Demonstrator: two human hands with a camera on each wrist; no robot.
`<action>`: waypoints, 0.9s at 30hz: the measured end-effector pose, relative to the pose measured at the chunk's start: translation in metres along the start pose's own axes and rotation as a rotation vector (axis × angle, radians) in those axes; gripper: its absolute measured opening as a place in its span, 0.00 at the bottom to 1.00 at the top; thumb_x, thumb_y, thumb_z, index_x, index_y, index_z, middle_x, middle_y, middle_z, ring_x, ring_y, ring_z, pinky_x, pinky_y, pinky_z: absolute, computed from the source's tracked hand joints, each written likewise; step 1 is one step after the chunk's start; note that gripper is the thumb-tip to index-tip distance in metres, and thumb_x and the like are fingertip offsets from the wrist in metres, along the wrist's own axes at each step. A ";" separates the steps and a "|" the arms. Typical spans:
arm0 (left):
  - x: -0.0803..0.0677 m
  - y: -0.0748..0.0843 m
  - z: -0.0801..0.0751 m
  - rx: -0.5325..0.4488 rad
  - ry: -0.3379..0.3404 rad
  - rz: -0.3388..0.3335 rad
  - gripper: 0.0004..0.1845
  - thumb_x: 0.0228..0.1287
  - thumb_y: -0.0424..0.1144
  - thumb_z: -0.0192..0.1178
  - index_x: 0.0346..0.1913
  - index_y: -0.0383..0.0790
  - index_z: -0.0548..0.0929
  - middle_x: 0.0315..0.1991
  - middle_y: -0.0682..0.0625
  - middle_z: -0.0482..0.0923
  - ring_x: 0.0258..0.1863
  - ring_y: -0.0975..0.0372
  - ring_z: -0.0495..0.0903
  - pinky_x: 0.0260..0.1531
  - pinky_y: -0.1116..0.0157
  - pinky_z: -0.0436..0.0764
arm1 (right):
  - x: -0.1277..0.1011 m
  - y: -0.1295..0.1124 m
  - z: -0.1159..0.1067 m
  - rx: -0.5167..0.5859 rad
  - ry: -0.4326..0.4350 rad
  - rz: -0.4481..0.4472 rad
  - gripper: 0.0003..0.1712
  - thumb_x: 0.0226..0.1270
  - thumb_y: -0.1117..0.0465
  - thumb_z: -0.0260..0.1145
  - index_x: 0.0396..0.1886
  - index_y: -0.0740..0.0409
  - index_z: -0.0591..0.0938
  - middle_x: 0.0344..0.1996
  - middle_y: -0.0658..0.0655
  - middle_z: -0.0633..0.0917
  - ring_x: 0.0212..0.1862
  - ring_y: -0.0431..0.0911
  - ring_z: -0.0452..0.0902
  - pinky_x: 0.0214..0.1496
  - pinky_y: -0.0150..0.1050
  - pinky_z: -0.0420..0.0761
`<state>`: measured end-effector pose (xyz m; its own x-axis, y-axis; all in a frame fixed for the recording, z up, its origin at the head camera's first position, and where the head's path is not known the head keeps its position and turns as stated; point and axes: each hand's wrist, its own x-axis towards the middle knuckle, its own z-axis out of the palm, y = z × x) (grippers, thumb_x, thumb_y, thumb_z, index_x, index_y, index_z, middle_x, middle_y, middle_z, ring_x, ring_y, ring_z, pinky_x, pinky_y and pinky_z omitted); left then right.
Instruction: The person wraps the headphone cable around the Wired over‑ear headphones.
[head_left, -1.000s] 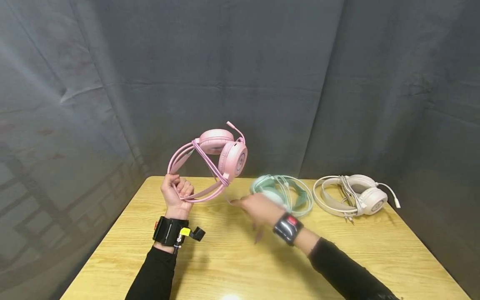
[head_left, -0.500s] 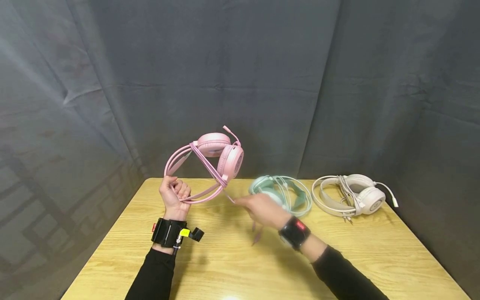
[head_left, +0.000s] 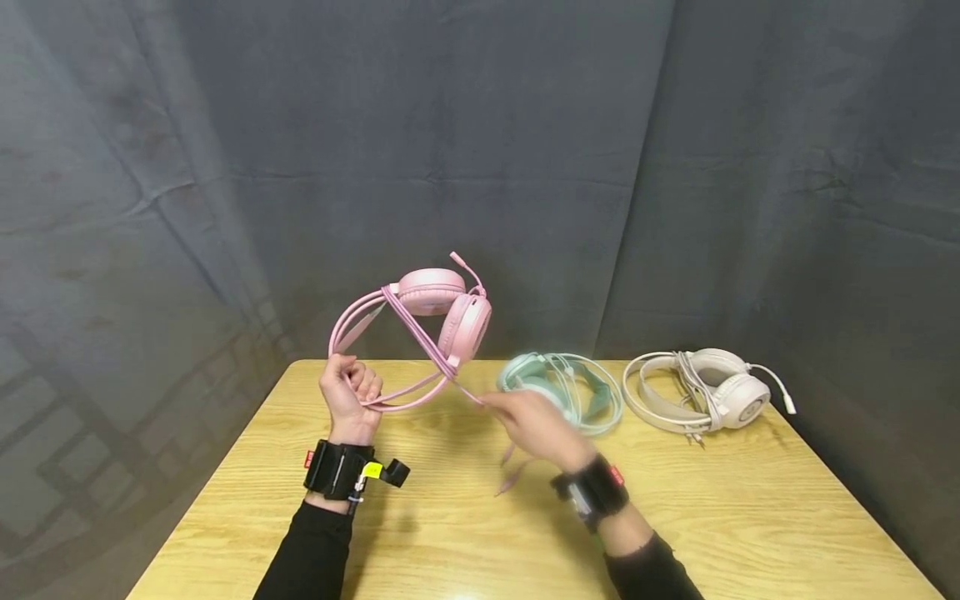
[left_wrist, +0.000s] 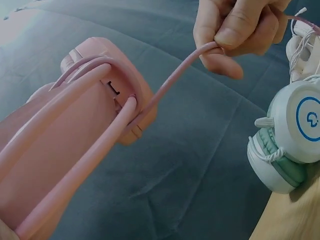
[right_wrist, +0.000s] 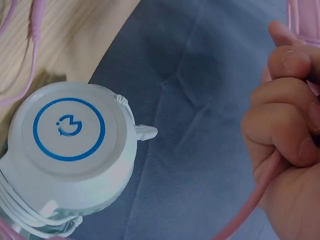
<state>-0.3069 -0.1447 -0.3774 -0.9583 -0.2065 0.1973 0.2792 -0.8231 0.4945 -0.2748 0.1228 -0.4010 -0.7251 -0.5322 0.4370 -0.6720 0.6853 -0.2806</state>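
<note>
My left hand grips the headband of a pink headset and holds it raised over the table, ear cups and mic boom at the far end. A pink cable is wound around the headband. From it a straight length of cable runs to my right hand. There the fingertips pinch it, and the other fingers curl round it in the right wrist view, where cable also comes out below the fist. Loose cable ends hang below the right hand. The left wrist view hides most of my left hand.
A mint headset with white cable lies on the wooden table, just behind my right hand. To its right lies a cream headset, its cable bundled and mic boom pointing right. A grey curtain closes off the back and sides.
Over the last second the right hand has moved slightly right, the forearm swinging inward, with more pink cable stretched between it and the headset. The raised headset has dropped slightly; the left hand keeps its grip.
</note>
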 end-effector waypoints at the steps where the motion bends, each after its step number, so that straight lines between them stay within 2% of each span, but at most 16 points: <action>1: 0.000 -0.001 0.001 0.012 0.000 0.009 0.23 0.63 0.30 0.35 0.09 0.47 0.55 0.11 0.55 0.42 0.10 0.66 0.41 0.05 0.75 0.50 | -0.001 0.000 0.000 0.009 0.006 0.008 0.14 0.72 0.58 0.59 0.53 0.47 0.83 0.41 0.48 0.88 0.37 0.38 0.82 0.46 0.36 0.83; 7: -0.004 -0.005 0.005 0.101 0.028 0.092 0.22 0.61 0.29 0.40 0.09 0.47 0.57 0.07 0.57 0.48 0.06 0.68 0.45 0.04 0.75 0.52 | -0.006 0.000 0.002 0.059 0.032 0.074 0.12 0.72 0.55 0.60 0.48 0.48 0.85 0.37 0.48 0.87 0.28 0.33 0.78 0.43 0.37 0.83; 12: -0.006 -0.010 0.007 0.158 0.084 0.188 0.19 0.60 0.27 0.45 0.13 0.45 0.62 0.06 0.58 0.55 0.03 0.70 0.52 0.02 0.75 0.53 | -0.008 0.000 0.003 0.070 0.038 0.090 0.10 0.72 0.54 0.59 0.46 0.48 0.85 0.31 0.45 0.85 0.20 0.26 0.72 0.40 0.35 0.82; 19: -0.007 -0.016 0.010 0.234 0.165 0.293 0.13 0.58 0.24 0.50 0.19 0.43 0.68 0.07 0.58 0.57 0.02 0.70 0.54 0.01 0.75 0.53 | -0.006 0.000 0.002 0.043 0.102 0.061 0.06 0.70 0.57 0.62 0.39 0.47 0.85 0.19 0.38 0.74 0.21 0.28 0.68 0.31 0.30 0.74; 23: -0.005 -0.019 0.008 0.270 0.209 0.325 0.12 0.57 0.25 0.52 0.21 0.43 0.69 0.07 0.59 0.57 0.02 0.71 0.55 0.01 0.75 0.54 | -0.006 -0.001 0.002 0.078 0.063 0.059 0.06 0.71 0.56 0.61 0.39 0.47 0.85 0.19 0.40 0.74 0.20 0.29 0.68 0.29 0.28 0.73; 27: -0.004 -0.019 0.005 0.265 0.245 0.315 0.12 0.58 0.26 0.52 0.21 0.42 0.68 0.06 0.59 0.57 0.02 0.71 0.55 0.01 0.75 0.54 | -0.006 -0.005 0.004 0.110 0.003 0.042 0.09 0.72 0.55 0.60 0.42 0.49 0.85 0.23 0.40 0.78 0.20 0.28 0.74 0.33 0.29 0.77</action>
<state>-0.3085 -0.1253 -0.3831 -0.8017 -0.5690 0.1832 0.5338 -0.5436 0.6477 -0.2674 0.1204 -0.4053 -0.7523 -0.5027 0.4259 -0.6540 0.6477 -0.3908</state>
